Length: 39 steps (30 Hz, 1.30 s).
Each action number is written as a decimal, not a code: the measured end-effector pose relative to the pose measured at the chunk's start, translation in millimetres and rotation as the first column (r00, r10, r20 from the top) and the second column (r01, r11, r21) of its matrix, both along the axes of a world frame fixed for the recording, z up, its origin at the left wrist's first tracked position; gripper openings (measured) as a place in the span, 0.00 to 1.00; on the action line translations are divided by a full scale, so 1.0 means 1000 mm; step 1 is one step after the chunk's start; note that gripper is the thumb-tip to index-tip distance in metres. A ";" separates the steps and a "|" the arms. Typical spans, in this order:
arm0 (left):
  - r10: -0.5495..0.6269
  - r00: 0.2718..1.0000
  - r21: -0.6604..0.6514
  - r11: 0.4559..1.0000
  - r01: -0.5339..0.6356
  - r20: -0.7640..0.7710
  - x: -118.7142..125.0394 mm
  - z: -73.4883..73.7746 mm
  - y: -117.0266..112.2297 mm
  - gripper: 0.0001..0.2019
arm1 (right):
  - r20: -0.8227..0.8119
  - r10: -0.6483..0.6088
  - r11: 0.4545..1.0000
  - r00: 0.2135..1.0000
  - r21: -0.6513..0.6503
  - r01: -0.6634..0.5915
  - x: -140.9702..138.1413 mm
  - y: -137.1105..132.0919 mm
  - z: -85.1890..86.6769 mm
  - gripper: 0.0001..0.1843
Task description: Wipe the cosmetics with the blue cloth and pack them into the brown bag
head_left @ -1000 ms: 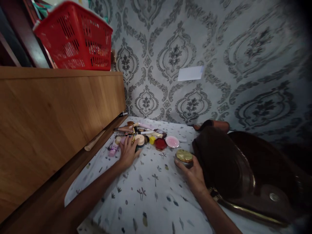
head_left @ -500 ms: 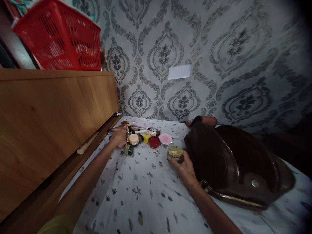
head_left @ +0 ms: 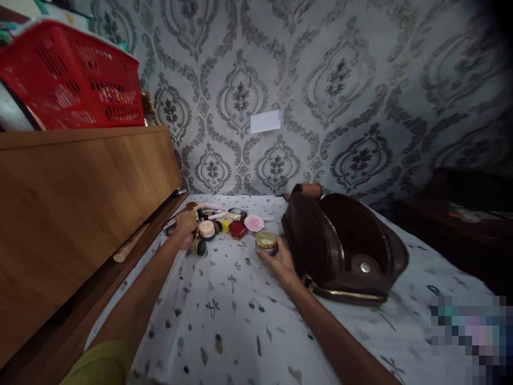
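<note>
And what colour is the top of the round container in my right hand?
The top is gold, seen best in the head view.

Grey damask wall [head_left: 294, 69], wooden panel [head_left: 88, 187] left; dark shape [head_left: 436, 214] right, possibly furniture.

Tally reads: 1 gold-topped jar [head_left: 266, 239], 1 brown bag [head_left: 318, 240], 1 red basket [head_left: 82, 80]; overlapping small items [head_left: 238, 229]: count uncertain.

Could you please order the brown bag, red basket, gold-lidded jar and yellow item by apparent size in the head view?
Brown bag and red basket: too alike to rank
Gold-lidded jar
Yellow item
</note>
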<state>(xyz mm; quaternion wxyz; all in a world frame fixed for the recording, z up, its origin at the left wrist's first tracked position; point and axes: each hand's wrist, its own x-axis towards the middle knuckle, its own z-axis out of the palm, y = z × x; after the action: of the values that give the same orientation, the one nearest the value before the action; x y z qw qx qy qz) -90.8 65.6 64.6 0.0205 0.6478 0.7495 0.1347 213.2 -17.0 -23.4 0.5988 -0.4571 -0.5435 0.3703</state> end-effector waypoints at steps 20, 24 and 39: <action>-0.072 0.846 0.268 0.960 -0.086 0.528 -0.089 0.013 -0.129 0.11 | -0.001 0.035 0.999 0.999 0.020 -0.035 -0.001 -0.011 0.009 0.28; 0.071 0.950 0.080 0.992 -0.099 0.306 -0.084 -0.031 -0.149 0.25 | -0.003 0.058 0.998 0.998 0.020 -0.058 0.002 -0.020 0.011 0.28; -0.033 0.989 -0.024 0.999 0.030 -0.146 -0.048 -0.029 -0.114 0.28 | -0.024 0.057 0.998 0.998 0.016 -0.056 0.005 -0.039 0.009 0.25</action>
<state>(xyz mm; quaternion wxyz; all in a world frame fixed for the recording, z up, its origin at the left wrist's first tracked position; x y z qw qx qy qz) -138.7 -48.6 35.2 -0.0253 0.6674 0.7401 0.0782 217.8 -55.9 -14.4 0.5980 -0.4324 -0.5517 0.3886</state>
